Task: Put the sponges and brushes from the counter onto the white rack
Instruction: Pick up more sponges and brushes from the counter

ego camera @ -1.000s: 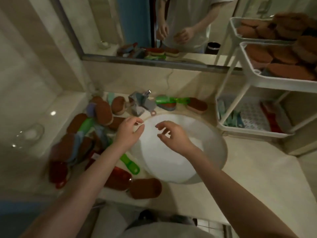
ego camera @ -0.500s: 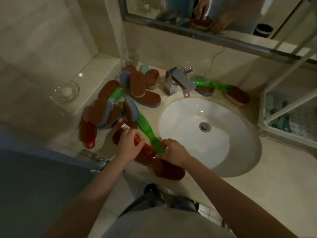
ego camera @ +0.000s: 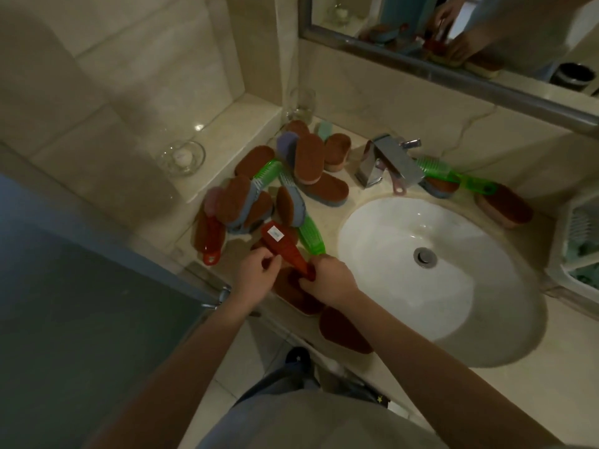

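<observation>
Both hands hold one translucent red plastic brush (ego camera: 281,244) just below the middle of the frame. The right hand (ego camera: 329,281) curls its fingers round the handle end, and the left hand (ego camera: 256,274) pinches the near edge of the brush between thumb and fingers. The brush points toward the upper left, with a white label on its back. Under the hands a brown oval sponge (ego camera: 299,299) lies at the front edge of the beige stone counter (ego camera: 551,367). Just beside the red brush lies a translucent green plastic brush (ego camera: 311,237). Behind it, a heap of brown sponges and brushes (ego camera: 275,186) sits left of the round white sink (ego camera: 421,303). The white rack (ego camera: 565,228) shows at the right edge, well apart from the hands.
</observation>
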Available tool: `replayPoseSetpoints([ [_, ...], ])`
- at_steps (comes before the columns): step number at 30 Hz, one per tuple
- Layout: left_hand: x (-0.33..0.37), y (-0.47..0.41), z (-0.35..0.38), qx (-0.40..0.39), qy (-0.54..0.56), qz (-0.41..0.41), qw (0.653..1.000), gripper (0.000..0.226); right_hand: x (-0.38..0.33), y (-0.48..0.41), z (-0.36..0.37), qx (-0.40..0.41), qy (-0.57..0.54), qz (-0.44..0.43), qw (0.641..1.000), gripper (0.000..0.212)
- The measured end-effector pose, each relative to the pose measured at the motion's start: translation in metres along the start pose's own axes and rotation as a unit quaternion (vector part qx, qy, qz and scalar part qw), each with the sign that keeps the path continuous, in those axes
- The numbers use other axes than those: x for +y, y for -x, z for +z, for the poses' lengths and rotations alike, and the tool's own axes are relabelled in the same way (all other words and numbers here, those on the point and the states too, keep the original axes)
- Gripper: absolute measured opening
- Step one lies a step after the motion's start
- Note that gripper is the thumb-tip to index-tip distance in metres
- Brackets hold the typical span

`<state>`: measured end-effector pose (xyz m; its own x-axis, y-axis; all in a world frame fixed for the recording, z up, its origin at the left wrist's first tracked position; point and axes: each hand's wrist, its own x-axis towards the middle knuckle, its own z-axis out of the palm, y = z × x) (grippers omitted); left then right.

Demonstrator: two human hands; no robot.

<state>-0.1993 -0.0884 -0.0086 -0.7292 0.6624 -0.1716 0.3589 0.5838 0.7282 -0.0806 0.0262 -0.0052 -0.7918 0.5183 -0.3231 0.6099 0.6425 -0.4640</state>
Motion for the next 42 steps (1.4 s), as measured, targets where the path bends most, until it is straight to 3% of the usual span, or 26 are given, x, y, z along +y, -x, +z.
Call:
replayPoseSetpoints([
  [3, 0.014, 0.002, -0.006, 0.016, 0.031, 0.023, 0.999, 0.03, 0.006, 0.005, -0.012, 0.027, -0.043, -0.043, 0.998, 0.029],
  [5, 0.025, 0.001, -0.008, -0.003, 0.075, 0.02, 0.997, 0.019, 0.011, 0.005, -0.023, 0.03, -0.115, -0.049, 0.992, 0.028],
  [8, 0.044, -0.006, -0.008, -0.057, 0.145, -0.013, 0.988, 0.019, 0.009, 0.003, -0.046, -0.028, -0.305, -0.014, 0.952, 0.016],
  [10, 0.054, -0.012, -0.007, -0.091, 0.249, -0.058, 0.962, 0.021, 0.008, 0.002, -0.06, -0.082, -0.379, 0.002, 0.922, 0.013],
  [13, 0.065, -0.02, -0.007, -0.13, 0.399, -0.131, 0.898, 0.03, 0.007, 0.0, -0.072, -0.136, -0.425, -0.003, 0.895, 0.015],
  [17, 0.065, -0.028, -0.008, -0.131, 0.453, -0.103, 0.876, 0.024, 0.006, -0.006, -0.069, -0.151, -0.484, 0.016, 0.862, 0.015],
  [19, 0.063, -0.032, -0.01, -0.104, 0.442, -0.087, 0.887, 0.017, 0.009, -0.009, -0.066, -0.154, -0.496, 0.026, 0.854, 0.02],
  [21, 0.061, -0.036, -0.012, -0.075, 0.435, -0.085, 0.893, 0.013, 0.015, -0.011, -0.063, -0.126, -0.484, 0.039, 0.865, 0.02],
  [23, 0.059, -0.039, -0.015, -0.056, 0.452, -0.108, 0.884, 0.012, 0.026, -0.016, -0.056, -0.04, -0.419, 0.084, 0.903, 0.019],
  [26, 0.053, -0.04, -0.019, -0.044, 0.454, -0.137, 0.879, 0.017, 0.043, -0.023, -0.036, 0.047, -0.17, 0.17, 0.97, 0.032],
  [28, 0.048, -0.041, -0.021, -0.042, 0.449, -0.141, 0.881, 0.016, 0.045, -0.022, -0.025, -0.004, -0.096, 0.21, 0.973, 0.048],
  [30, 0.043, -0.042, -0.023, -0.043, 0.441, -0.145, 0.884, 0.016, 0.043, -0.022, -0.015, -0.055, -0.08, 0.226, 0.969, 0.061],
  [33, 0.037, -0.045, -0.025, -0.049, 0.416, -0.138, 0.897, 0.018, 0.041, -0.025, -0.005, -0.071, -0.09, 0.236, 0.965, 0.066],
  [42, 0.032, -0.048, -0.018, -0.066, 0.341, -0.128, 0.929, 0.009, 0.057, -0.029, -0.017, -0.039, -0.071, 0.224, 0.971, 0.026],
])
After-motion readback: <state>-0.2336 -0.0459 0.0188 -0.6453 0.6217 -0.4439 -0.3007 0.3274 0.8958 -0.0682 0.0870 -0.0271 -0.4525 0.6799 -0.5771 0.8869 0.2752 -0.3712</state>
